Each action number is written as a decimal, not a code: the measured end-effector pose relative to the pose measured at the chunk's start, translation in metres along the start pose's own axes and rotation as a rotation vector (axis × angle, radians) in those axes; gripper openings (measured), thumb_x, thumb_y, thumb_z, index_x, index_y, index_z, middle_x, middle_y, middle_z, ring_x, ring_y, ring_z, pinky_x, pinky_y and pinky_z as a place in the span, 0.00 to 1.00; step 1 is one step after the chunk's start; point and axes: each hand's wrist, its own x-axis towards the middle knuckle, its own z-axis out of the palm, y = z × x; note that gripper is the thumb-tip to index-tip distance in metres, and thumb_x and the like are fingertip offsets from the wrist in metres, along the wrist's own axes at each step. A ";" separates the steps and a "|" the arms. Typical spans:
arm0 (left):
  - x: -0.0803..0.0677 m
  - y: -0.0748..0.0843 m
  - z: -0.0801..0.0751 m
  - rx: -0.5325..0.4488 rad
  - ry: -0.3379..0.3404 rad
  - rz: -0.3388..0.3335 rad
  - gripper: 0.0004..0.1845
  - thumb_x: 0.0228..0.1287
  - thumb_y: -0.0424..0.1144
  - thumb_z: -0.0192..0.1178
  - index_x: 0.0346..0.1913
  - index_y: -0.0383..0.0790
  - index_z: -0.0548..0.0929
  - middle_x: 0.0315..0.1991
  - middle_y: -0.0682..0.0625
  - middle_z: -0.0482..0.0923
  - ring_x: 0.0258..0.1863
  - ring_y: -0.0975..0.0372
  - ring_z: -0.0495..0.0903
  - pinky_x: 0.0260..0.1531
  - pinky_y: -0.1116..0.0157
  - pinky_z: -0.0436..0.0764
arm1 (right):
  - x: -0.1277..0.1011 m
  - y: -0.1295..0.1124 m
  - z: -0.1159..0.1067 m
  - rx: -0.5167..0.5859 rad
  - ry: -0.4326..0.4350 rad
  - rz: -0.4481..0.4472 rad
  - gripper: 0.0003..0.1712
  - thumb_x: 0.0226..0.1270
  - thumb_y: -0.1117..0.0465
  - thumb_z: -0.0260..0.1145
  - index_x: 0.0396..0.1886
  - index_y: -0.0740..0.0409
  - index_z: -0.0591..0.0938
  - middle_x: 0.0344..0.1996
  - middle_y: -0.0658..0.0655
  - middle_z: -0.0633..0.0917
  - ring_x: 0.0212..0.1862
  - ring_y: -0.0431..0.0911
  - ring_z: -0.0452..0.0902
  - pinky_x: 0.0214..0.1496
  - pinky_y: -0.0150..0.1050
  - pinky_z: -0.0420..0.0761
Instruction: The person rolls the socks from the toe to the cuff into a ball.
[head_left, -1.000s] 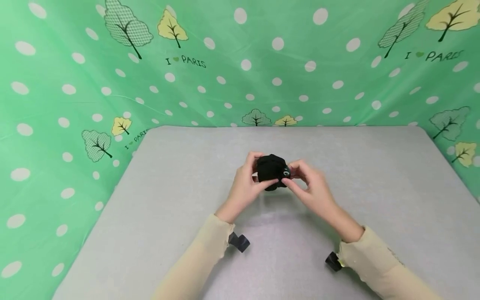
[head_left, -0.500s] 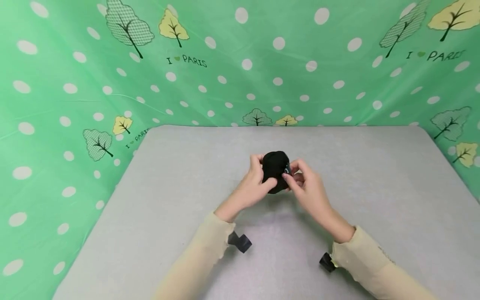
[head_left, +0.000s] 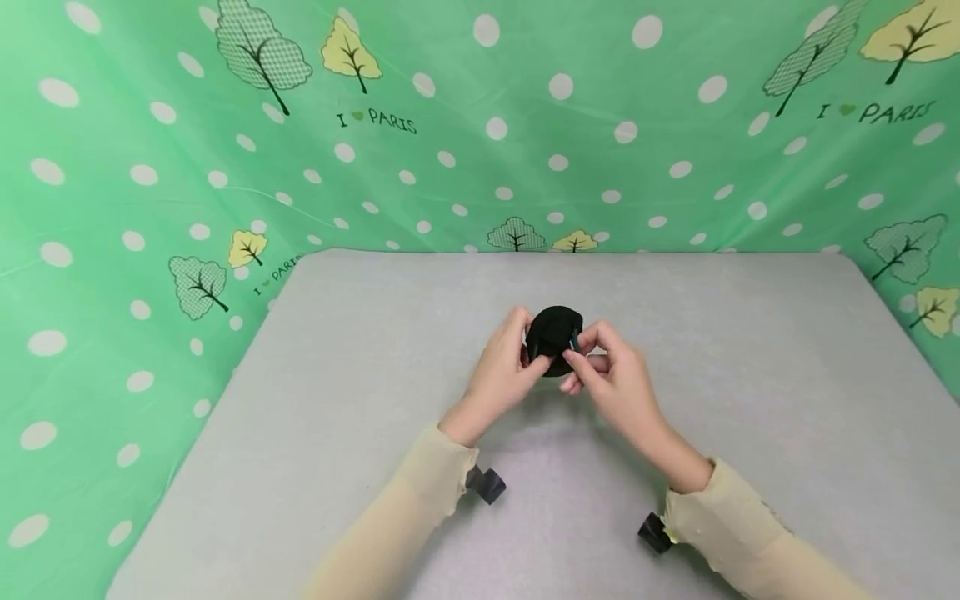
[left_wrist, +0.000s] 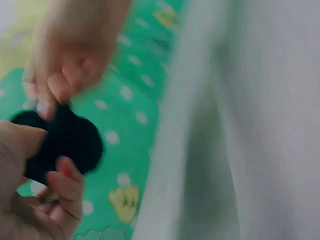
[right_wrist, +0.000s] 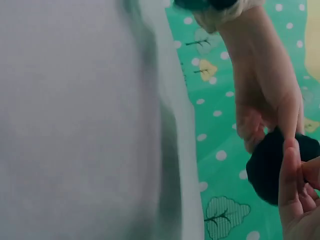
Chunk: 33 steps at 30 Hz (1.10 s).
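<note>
A small black fabric bundle, rounded and soft-looking, is held up between both hands in the middle of the head view. My left hand grips its left side, thumb across the near face and fingers behind. At its right edge, my right hand pinches a small bluish-white spot between thumb and forefinger. The left wrist view has the bundle dark and blurred, with the right hand above it. In the right wrist view the bundle is partly covered by fingers; its exact kind cannot be told.
A grey table spreads beneath the arms. Behind it hangs a green curtain with white dots and printed trees. Black wrist devices stick out from the beige sleeves.
The bundle has turned in my hands and shifted slightly right. White lettering on its right side, readable earlier, now shows only edge-on. My left hand has moved a little right with it.
</note>
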 end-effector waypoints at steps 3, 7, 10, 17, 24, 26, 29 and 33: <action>0.000 -0.001 -0.002 -0.057 -0.020 -0.012 0.17 0.65 0.35 0.63 0.45 0.40 0.64 0.36 0.46 0.71 0.29 0.61 0.73 0.27 0.70 0.74 | 0.002 -0.001 -0.002 0.004 0.019 0.012 0.05 0.71 0.72 0.61 0.39 0.68 0.72 0.30 0.66 0.80 0.22 0.34 0.83 0.27 0.39 0.85; 0.000 -0.003 -0.007 -0.250 -0.081 -0.007 0.17 0.67 0.35 0.62 0.47 0.39 0.63 0.43 0.44 0.74 0.42 0.59 0.77 0.41 0.66 0.79 | 0.003 0.002 -0.005 0.040 0.036 0.056 0.05 0.69 0.73 0.61 0.38 0.69 0.72 0.29 0.66 0.82 0.25 0.41 0.85 0.30 0.40 0.86; 0.000 -0.005 -0.010 -0.417 -0.131 -0.013 0.15 0.69 0.31 0.59 0.50 0.37 0.64 0.52 0.41 0.74 0.52 0.54 0.78 0.52 0.62 0.80 | 0.003 0.004 -0.007 0.071 0.027 0.083 0.05 0.69 0.74 0.61 0.39 0.71 0.72 0.29 0.65 0.82 0.27 0.45 0.86 0.33 0.42 0.87; 0.001 -0.004 -0.014 -0.511 -0.160 -0.095 0.28 0.62 0.28 0.66 0.62 0.34 0.67 0.57 0.36 0.77 0.50 0.53 0.80 0.53 0.64 0.81 | 0.008 0.004 -0.012 0.035 -0.029 0.086 0.03 0.71 0.72 0.57 0.38 0.71 0.75 0.28 0.62 0.83 0.27 0.41 0.82 0.34 0.37 0.85; 0.003 0.001 -0.015 -0.346 -0.144 -0.134 0.29 0.61 0.35 0.68 0.63 0.39 0.70 0.54 0.40 0.79 0.38 0.59 0.79 0.41 0.69 0.77 | 0.008 0.010 -0.014 0.067 0.040 0.064 0.05 0.72 0.72 0.56 0.35 0.70 0.74 0.25 0.49 0.82 0.28 0.38 0.81 0.36 0.30 0.82; 0.004 0.001 -0.015 -0.282 -0.103 -0.135 0.27 0.61 0.36 0.68 0.62 0.40 0.72 0.52 0.41 0.80 0.36 0.59 0.79 0.39 0.69 0.76 | 0.007 0.011 -0.015 0.110 0.093 0.062 0.06 0.72 0.72 0.56 0.34 0.72 0.73 0.25 0.47 0.82 0.29 0.37 0.82 0.37 0.30 0.83; 0.003 -0.001 -0.015 -0.234 -0.060 -0.153 0.26 0.60 0.36 0.68 0.61 0.39 0.74 0.51 0.42 0.79 0.34 0.59 0.78 0.36 0.69 0.76 | 0.006 0.013 -0.017 0.125 0.120 0.053 0.06 0.72 0.73 0.56 0.34 0.72 0.73 0.25 0.46 0.83 0.30 0.37 0.83 0.38 0.29 0.84; 0.003 -0.001 -0.013 -0.254 -0.079 -0.170 0.26 0.61 0.39 0.69 0.61 0.38 0.76 0.51 0.41 0.78 0.36 0.59 0.79 0.35 0.69 0.78 | 0.007 0.013 -0.017 0.055 0.074 0.044 0.04 0.72 0.71 0.58 0.37 0.71 0.74 0.28 0.45 0.83 0.32 0.38 0.82 0.40 0.28 0.83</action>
